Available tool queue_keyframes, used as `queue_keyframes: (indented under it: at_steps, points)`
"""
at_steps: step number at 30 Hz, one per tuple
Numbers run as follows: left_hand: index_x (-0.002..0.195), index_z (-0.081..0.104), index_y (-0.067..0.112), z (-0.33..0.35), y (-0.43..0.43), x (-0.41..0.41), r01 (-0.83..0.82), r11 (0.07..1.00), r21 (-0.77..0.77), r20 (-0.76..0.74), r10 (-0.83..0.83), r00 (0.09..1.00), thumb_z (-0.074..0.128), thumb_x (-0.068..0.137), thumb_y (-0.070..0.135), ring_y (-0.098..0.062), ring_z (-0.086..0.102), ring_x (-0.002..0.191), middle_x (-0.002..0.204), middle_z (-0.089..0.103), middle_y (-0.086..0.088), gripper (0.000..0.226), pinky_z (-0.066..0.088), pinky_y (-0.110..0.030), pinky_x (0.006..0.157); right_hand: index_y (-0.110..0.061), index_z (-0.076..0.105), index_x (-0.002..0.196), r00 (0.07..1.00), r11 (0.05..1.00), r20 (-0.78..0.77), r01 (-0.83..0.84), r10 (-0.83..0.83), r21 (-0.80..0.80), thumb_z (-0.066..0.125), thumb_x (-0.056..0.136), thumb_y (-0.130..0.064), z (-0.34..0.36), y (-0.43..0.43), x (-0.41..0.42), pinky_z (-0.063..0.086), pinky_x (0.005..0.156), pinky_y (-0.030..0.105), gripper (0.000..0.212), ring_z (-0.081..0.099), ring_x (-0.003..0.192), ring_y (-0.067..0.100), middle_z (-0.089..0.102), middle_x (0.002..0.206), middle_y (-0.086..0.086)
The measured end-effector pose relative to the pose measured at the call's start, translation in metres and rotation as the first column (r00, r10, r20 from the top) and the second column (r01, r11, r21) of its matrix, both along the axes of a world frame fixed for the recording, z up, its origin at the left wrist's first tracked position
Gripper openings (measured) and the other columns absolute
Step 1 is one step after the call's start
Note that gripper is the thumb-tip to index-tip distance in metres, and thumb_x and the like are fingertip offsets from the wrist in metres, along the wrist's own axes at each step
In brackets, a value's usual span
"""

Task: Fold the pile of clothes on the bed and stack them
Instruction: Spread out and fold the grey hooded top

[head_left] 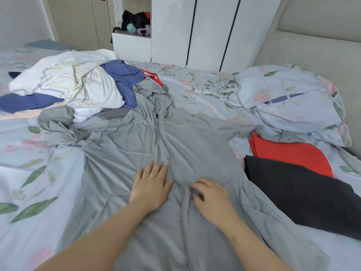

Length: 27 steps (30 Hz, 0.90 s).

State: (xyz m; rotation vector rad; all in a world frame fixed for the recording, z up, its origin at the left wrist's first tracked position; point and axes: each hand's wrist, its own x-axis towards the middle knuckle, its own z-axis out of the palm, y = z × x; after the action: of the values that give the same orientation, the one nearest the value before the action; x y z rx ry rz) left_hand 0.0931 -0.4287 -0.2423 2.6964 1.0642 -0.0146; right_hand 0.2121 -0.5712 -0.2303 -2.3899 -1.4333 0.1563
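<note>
Our left hand [151, 184] presses flat, fingers spread, on the grey jacket [195, 145] in the middle of the frame; our right hand [212, 196] curls at its front seam, too blurred to tell a pinch. We judge the task early: a red piece [289, 153] and a black piece [304, 192] lie folded at right, the pile [78, 83] at upper left waits, and the jacket lies wrinkled, unfolded.

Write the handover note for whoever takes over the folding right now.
Hands: left grip flat on the grey hooded jacket, which is spread out on the bed; right grip curled at its front seam, blurred, hold unclear.
Done: red garment and black garment look folded at the right, black overlapping red.
Left: fold the jacket, then the unfolded pile at far left; stack all.
</note>
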Motion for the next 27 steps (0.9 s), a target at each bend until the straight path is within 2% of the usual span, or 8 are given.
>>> queue_keyframes:
  at_steps: [2,6,9,11,16,20,22,27]
  points:
    - [0.151,0.009,0.029,0.003,-0.018,-0.013,-0.001,0.999,-0.037,0.016,0.002,1.0,-0.004,0.084,0.064,-0.016,-0.001,0.147,0.16,0.007,0.008,0.077,0.001,-0.038,0.118,-0.026,0.067,0.111,0.999,0.999,-0.007,0.035,-0.035,0.035,0.042,0.076,-0.035,0.006,-0.019,-0.01,0.034,0.092,0.033,0.044,0.053,0.114,0.017,0.061,0.118,-0.01]
    - [0.148,0.014,0.04,0.013,-0.057,-0.017,-0.018,0.99,-0.142,0.161,0.041,0.986,0.022,0.094,0.062,-0.017,0.006,0.147,0.157,0.018,0.005,0.059,0.003,-0.04,0.117,-0.024,0.071,0.077,0.907,0.926,0.269,0.246,-0.324,0.286,0.055,0.066,-0.022,0.017,-0.066,0.0,0.045,0.076,0.036,0.019,0.066,0.08,0.024,0.069,0.084,-0.006]
    - [0.147,0.022,0.038,0.014,-0.08,-0.01,0.034,0.996,-0.084,0.107,-0.024,0.994,0.031,0.099,0.047,-0.015,0.007,0.147,0.155,0.023,0.01,0.05,0.002,-0.044,0.117,-0.025,0.066,0.108,0.811,0.839,0.218,0.518,-0.543,0.166,0.05,0.087,-0.023,0.027,-0.104,0.016,0.031,0.092,0.038,0.027,0.054,0.108,0.025,0.063,0.112,-0.004]
    - [0.142,0.036,0.033,0.015,-0.085,-0.005,-0.081,0.99,-0.112,0.208,0.103,0.973,0.038,0.098,0.036,-0.013,0.024,0.142,0.147,0.039,0.008,0.043,0.013,-0.037,0.114,-0.031,0.052,0.126,0.777,0.807,0.241,0.588,-0.581,0.051,0.046,0.093,-0.03,0.025,-0.125,0.03,0.03,0.095,0.036,0.034,0.045,0.116,0.021,0.052,0.124,-0.006]
    - [0.137,0.04,0.026,0.023,-0.083,0.006,-0.202,0.872,-0.447,0.378,0.389,0.84,0.055,0.091,0.027,-0.031,0.051,0.118,0.121,0.061,-0.009,0.048,0.042,-0.036,0.096,-0.028,0.051,0.122,0.822,0.824,0.071,0.566,-0.566,0.015,0.045,0.095,-0.034,0.028,-0.137,0.04,0.036,0.088,0.035,0.028,0.048,0.107,0.023,0.05,0.113,0.0]
    - [0.133,0.042,0.025,0.017,-0.08,0.003,-0.206,0.888,-0.412,0.399,0.379,0.835,0.045,0.094,0.01,-0.034,0.056,0.103,0.102,0.062,-0.015,0.043,0.042,-0.034,0.081,-0.019,0.052,0.103,0.85,0.85,0.017,0.526,-0.527,0.015,0.044,0.098,-0.03,0.024,-0.142,0.046,0.043,0.082,0.036,0.015,0.053,0.095,0.023,0.05,0.104,0.001]
    - [0.128,0.048,0.025,0.013,-0.079,0.0,-0.206,0.919,-0.337,0.406,0.339,0.849,0.04,0.094,0.007,-0.032,0.055,0.107,0.114,0.06,-0.013,0.039,0.042,-0.034,0.083,-0.014,0.049,0.091,0.868,0.864,-0.078,0.495,-0.49,0.088,0.043,0.098,-0.024,0.023,-0.147,0.049,0.045,0.075,0.037,0.014,0.053,0.084,0.025,0.054,0.091,0.002]
    - [0.128,0.051,0.027,0.009,-0.081,0.005,-0.246,0.942,-0.227,0.37,0.317,0.874,0.036,0.093,0.006,-0.027,0.053,0.115,0.132,0.053,-0.003,0.044,0.041,-0.032,0.082,-0.009,0.046,0.092,0.664,0.61,-0.387,0.745,-0.64,0.27,0.039,0.099,-0.019,0.036,-0.167,0.068,0.036,0.069,0.037,0.014,0.049,0.08,0.03,0.054,0.081,0.006]
